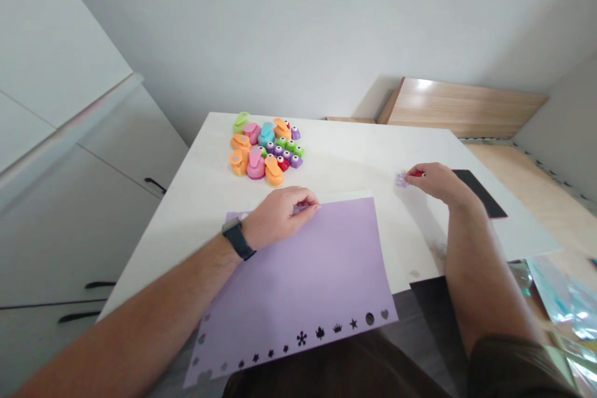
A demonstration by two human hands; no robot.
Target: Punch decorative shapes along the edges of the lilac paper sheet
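A sheet of purple paper [308,261] reaches from the white table over its front edge toward my lap. Punched shapes such as stars, a crown, a leaf and a heart run along its near and left edges. My left hand [284,214], with a dark watch on the wrist, is closed in a pinch at the sheet's far edge. On the right, my right hand [433,181] is closed around a small red craft punch [418,174], mostly hidden by the fingers. Just left of those fingertips lies a little heap of pale purple paper cutouts [401,179].
Several colourful craft punches [265,152] stand grouped at the back left of the white table [345,155]. A black flat sheet [480,193] lies right of my right hand. White cabinets [116,199] line the left; a wooden board [466,106] leans behind on the right.
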